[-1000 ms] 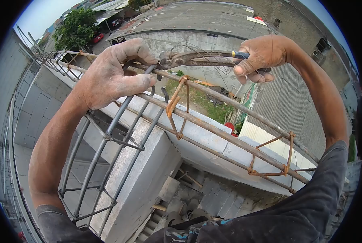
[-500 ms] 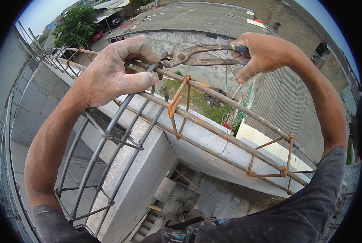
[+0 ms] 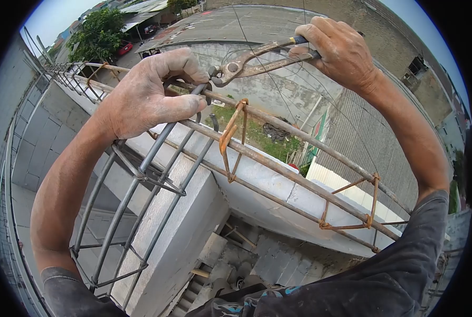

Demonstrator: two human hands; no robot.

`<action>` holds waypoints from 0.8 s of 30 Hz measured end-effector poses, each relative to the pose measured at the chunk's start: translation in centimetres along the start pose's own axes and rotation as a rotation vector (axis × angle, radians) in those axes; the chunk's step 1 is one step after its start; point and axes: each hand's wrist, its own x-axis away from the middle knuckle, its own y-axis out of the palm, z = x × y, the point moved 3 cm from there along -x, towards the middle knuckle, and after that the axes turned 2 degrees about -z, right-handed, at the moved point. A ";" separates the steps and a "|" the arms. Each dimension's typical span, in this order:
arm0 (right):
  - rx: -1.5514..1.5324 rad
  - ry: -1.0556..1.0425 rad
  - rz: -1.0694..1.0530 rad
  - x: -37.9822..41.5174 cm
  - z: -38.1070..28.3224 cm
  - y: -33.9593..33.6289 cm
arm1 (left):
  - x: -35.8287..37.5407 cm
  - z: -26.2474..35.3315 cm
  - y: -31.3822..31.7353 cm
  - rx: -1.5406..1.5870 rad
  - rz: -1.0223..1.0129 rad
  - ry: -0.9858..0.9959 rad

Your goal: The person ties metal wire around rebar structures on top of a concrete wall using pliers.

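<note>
My left hand [image 3: 149, 95], dusty with pale powder, is closed around the bent upper end of a grey steel rebar [image 3: 164, 132], where it meets a horizontal rebar cage. My right hand [image 3: 341, 53] is up at the upper right, wrapped round the handles of rusty pincers [image 3: 257, 61]. The pincers tilt down to the left, and their jaws [image 3: 217, 76] are at the bar end beside my left fingertips. What the jaws grip is too small to make out. Thin wires [image 3: 278, 87] cross behind and around the pincers. A rusty stirrup [image 3: 241, 127] wraps the horizontal bars just right of my left hand.
The horizontal rebar cage [image 3: 299, 177] runs along a white block wall [image 3: 278, 195]. Below my left arm, a cage of grey bars [image 3: 157, 211] slopes down beside a pale column [image 3: 175, 232]. Far below lies a cluttered floor [image 3: 278, 259]. Beyond the wall are roofs and a grassy yard.
My right hand has risen, swinging the pincer handles upward while the jaws stay at the bar end. My left hand stays where it was.
</note>
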 end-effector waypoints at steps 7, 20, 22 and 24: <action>-0.346 0.087 -0.416 0.1 -0.2 1.4 | -0.2 0.2 -0.2 -0.012 -0.027 -0.027; -1.134 0.337 -1.262 0.3 -1.7 1.2 | -0.1 0.3 0.0 0.032 -0.036 -0.015; -0.895 0.417 -1.022 0.0 -1.5 0.4 | -0.1 0.1 0.0 0.020 -0.035 0.007; -0.649 0.292 -0.672 -0.2 -1.2 0.3 | -0.1 0.6 -0.3 -0.040 -0.055 0.002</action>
